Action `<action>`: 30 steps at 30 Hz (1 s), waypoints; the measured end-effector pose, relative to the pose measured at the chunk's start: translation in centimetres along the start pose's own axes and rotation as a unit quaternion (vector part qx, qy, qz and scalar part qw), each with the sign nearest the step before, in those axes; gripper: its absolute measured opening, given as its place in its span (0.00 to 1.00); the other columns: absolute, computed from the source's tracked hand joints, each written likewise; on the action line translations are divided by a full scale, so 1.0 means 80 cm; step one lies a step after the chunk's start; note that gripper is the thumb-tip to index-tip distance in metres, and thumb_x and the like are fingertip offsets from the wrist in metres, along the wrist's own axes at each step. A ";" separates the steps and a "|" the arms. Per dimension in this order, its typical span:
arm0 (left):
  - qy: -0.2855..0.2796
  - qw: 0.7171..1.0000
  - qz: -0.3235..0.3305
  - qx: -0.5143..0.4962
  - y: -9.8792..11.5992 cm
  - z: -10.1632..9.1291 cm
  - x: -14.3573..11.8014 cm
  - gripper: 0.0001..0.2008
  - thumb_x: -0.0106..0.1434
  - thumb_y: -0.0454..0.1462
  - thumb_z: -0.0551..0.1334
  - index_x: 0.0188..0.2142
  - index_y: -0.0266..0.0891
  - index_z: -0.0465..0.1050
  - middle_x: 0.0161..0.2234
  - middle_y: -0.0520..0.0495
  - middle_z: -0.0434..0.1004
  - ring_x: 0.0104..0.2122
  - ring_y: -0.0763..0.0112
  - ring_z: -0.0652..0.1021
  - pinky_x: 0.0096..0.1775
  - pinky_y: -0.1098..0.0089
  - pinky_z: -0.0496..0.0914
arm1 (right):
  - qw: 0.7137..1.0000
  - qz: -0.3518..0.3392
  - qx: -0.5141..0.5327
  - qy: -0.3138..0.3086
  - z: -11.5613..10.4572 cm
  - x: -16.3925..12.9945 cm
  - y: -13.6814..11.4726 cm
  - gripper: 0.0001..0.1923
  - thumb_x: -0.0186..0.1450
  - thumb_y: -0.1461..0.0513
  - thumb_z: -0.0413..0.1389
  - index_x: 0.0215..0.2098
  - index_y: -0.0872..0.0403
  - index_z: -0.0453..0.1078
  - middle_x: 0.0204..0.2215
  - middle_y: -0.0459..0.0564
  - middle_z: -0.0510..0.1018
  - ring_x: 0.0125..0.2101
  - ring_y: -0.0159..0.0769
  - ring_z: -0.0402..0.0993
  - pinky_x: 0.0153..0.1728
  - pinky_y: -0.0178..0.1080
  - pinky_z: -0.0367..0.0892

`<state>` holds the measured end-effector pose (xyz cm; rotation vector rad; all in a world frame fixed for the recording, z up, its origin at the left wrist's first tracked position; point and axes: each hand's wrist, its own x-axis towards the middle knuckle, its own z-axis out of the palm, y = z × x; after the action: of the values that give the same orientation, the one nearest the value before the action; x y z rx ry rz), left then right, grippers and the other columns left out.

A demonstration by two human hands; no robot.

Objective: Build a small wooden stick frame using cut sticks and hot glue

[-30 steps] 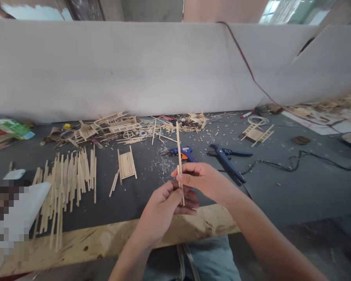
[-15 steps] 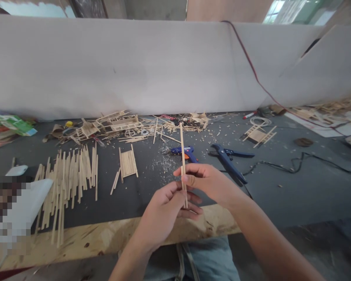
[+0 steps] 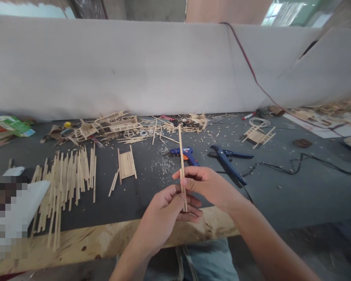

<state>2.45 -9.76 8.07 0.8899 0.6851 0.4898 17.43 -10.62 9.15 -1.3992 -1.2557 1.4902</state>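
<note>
Pinching the thin wooden stick (image 3: 181,156) upright, both hands' fingers (image 3: 183,183) closed on its lower end.

A pixelated patch (image 3: 6,218) hides the table's left edge; fingers cover the stick's (image 3: 181,164) lower part.

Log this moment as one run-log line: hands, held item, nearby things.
left hand: grips stick base | right hand: pinches wooden stick, upright | nearby: glue gun, blue cutter, stick pile

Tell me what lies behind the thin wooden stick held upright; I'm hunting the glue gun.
Behind the thin wooden stick lies the blue glue gun; the stick crosses its body, hiding a narrow strip.
</note>
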 end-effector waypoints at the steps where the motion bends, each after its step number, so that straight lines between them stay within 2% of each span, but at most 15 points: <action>1: 0.000 1.000 -0.001 0.001 0.000 0.000 0.000 0.10 0.60 0.39 0.54 0.34 0.34 0.69 0.31 0.45 0.73 0.29 0.70 0.76 0.36 0.65 0.71 | 1.000 0.000 0.001 0.002 0.000 0.000 0.000 0.15 0.58 0.52 0.54 0.38 0.53 0.69 0.20 0.42 0.68 0.19 0.26 0.59 0.23 0.32 0.56; 6: -0.005 1.000 0.003 0.002 -0.001 0.000 0.000 0.10 0.61 0.38 0.52 0.35 0.35 0.69 0.31 0.46 0.74 0.29 0.71 0.76 0.36 0.66 0.71 | 1.000 -0.016 -0.009 0.012 -0.001 -0.001 0.000 0.13 0.58 0.53 0.54 0.37 0.52 0.70 0.24 0.43 0.70 0.23 0.28 0.62 0.26 0.32 0.58; 16: 0.006 1.000 -0.003 0.016 0.001 0.006 -0.002 0.09 0.60 0.37 0.53 0.34 0.34 0.68 0.31 0.46 0.74 0.29 0.71 0.75 0.36 0.66 0.71 | 1.000 -0.012 -0.002 0.026 0.005 -0.008 0.000 0.13 0.59 0.54 0.53 0.37 0.52 0.69 0.22 0.43 0.68 0.18 0.25 0.58 0.21 0.32 0.56; 21: 0.006 1.000 0.003 0.024 0.002 0.007 -0.002 0.08 0.60 0.37 0.53 0.35 0.34 0.68 0.31 0.46 0.74 0.29 0.71 0.75 0.36 0.66 0.71 | 0.998 -0.031 -0.041 0.039 0.004 -0.011 -0.005 0.11 0.59 0.55 0.52 0.36 0.53 0.69 0.26 0.45 0.70 0.23 0.27 0.62 0.24 0.32 0.59; 30: -0.009 1.000 0.027 0.004 -0.003 0.003 0.000 0.12 0.62 0.40 0.52 0.36 0.33 0.69 0.31 0.45 0.74 0.30 0.70 0.75 0.34 0.67 0.71 | 1.000 -0.010 -0.008 0.008 0.003 -0.012 -0.004 0.14 0.60 0.53 0.52 0.38 0.53 0.67 0.18 0.41 0.64 0.17 0.24 0.57 0.17 0.29 0.54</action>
<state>2.63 -10.04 8.01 0.9209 0.6486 0.5275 17.30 -11.47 9.70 -1.4019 -1.2712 1.4554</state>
